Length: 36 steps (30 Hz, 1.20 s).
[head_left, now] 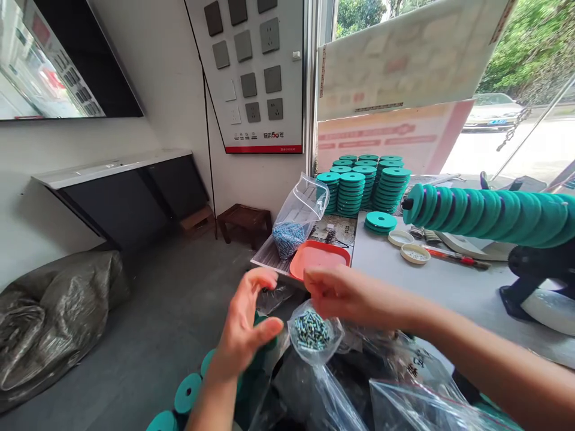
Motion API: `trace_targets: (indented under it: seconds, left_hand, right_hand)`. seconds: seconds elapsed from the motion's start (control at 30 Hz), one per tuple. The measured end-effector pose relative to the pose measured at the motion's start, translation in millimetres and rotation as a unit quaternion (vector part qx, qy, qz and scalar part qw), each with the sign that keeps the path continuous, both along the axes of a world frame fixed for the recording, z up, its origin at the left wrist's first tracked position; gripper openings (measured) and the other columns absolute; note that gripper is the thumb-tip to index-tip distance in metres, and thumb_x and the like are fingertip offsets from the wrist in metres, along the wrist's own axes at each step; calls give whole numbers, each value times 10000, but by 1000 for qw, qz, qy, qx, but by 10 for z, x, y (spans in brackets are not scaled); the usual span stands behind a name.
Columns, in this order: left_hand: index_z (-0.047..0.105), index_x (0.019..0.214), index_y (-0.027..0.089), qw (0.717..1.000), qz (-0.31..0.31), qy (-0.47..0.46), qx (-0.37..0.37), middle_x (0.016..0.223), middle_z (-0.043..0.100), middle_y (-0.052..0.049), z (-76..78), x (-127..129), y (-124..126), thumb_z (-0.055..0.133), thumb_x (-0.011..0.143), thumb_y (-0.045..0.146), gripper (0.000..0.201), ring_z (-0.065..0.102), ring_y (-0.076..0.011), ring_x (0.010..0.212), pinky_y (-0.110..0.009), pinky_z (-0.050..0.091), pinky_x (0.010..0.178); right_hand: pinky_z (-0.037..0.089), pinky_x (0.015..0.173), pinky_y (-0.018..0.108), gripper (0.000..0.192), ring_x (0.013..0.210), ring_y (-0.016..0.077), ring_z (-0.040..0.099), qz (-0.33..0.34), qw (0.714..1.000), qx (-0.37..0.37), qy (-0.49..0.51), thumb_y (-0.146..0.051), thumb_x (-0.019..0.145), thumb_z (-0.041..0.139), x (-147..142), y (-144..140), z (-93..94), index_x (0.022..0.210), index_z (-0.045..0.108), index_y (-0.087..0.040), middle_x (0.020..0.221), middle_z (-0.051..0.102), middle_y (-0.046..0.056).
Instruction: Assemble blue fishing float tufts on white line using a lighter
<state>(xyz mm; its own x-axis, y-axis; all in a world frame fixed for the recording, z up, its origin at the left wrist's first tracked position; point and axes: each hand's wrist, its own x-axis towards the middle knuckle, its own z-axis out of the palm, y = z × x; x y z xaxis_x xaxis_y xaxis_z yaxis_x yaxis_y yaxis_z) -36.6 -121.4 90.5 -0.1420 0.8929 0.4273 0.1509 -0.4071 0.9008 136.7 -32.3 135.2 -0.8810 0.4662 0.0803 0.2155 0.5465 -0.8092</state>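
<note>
A small clear bag of screws (311, 332) is being held up by its top in the right hand (344, 293), whose grip is being kept pinched together on the plastic, just in front of the near edge of the desk (449, 287). The left hand (245, 326) is being held beside it with fingers spread apart, touching nothing that can be made out. The step in hand is judged to be the handling of this bag, either its opening or its sealing; which of the two cannot be told. A steadying hold by the left hand on the bag's mouth is probably being called for next, so that no screws are spilled. An orange tray (318, 258) and a larger open bag (299, 215) are lying just beyond, with stacked teal discs (363, 182) further back.
</note>
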Motion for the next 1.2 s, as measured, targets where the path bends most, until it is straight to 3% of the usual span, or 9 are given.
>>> trace_targets:
  seconds: [0.07, 0.13, 0.23, 0.37, 0.43, 0.53, 0.67, 0.8, 1.2]
  left_hand:
    - [522, 1160, 183, 965, -229, -78, -98, 1095, 566, -100, -39, -83, 177, 736, 486, 546, 795, 479, -304, 1094, -424, 342, 884]
    - [486, 1239, 146, 889, -382, -139, -212, 1116, 576, -121, -177, -45, 295, 725, 474, 572, 908, 467, -351, 1126, -509, 307, 892]
    - [500, 1237, 174, 797, -461, -289, -262, 965, 638, -106, -500, 155, 319, 768, 480, 479, 858, 575, -311, 967, -475, 432, 767]
    - [571, 1132, 192, 745, -385, -475, -268, 938, 640, -87, -842, 433, 204, 715, 631, 305, 534, 615, -241, 885, -325, 521, 630]
    - [603, 1070, 176, 714, -340, -537, -294, 958, 651, -85, -896, 579, 169, 704, 662, 283, 434, 623, -233, 893, -329, 528, 667]
    - [633, 962, 111, 671, -269, -616, -312, 916, 673, -103, -845, 850, 202, 716, 660, 304, 368, 635, -234, 878, -334, 523, 706]
    - [611, 936, 99, 617, -188, -715, -269, 886, 667, -129, -640, 1190, 343, 654, 727, 369, 343, 632, -258, 905, -328, 513, 699]
    - [606, 898, 96, 579, -138, -763, -253, 888, 649, -147, -471, 1339, 470, 566, 799, 379, 303, 640, -246, 839, -346, 510, 715]
    - [602, 857, 122, 510, -116, -818, -240, 833, 622, -99, -409, 1450, 652, 569, 789, 415, 303, 624, -189, 719, -316, 505, 708]
  right_hand:
    - [278, 479, 193, 121, 544, 77, 389, 84, 993, -76, -15, -104, 678, 470, -38, 131, 121, 676, 383, -188, 600, 438, -55]
    - [302, 482, 197, 113, 541, 85, 421, 105, 983, -149, -9, -147, 679, 486, -86, 295, 136, 694, 383, -190, 593, 468, -50]
    - [316, 492, 205, 143, 532, 87, 415, 52, 980, -191, 3, -214, 674, 522, -121, 505, 33, 699, 383, -189, 581, 477, -46]
    - [346, 562, 227, 199, 635, 108, 441, -14, 996, -90, -5, -363, 789, 480, -26, 540, -46, 774, 497, -166, 720, 502, -2]
    - [348, 580, 237, 286, 681, 123, 461, -24, 997, 14, -71, -428, 831, 441, 20, 490, -19, 800, 563, -171, 790, 522, 15]
    - [315, 520, 239, 250, 596, 118, 450, -79, 968, 126, -203, -380, 800, 502, -9, 475, 14, 676, 556, -170, 702, 523, 9]
    - [297, 461, 219, 178, 507, 100, 448, -107, 960, 101, -239, -252, 768, 501, -187, 616, -29, 612, 466, -173, 556, 483, -19]
    - [283, 450, 224, 121, 487, 102, 424, -102, 956, 113, -252, -172, 727, 502, -340, 750, -79, 615, 457, -176, 515, 460, -27]
    - [331, 529, 237, 59, 587, 128, 464, -52, 939, 168, -297, -140, 704, 459, -467, 837, -187, 686, 511, -162, 645, 539, 15]
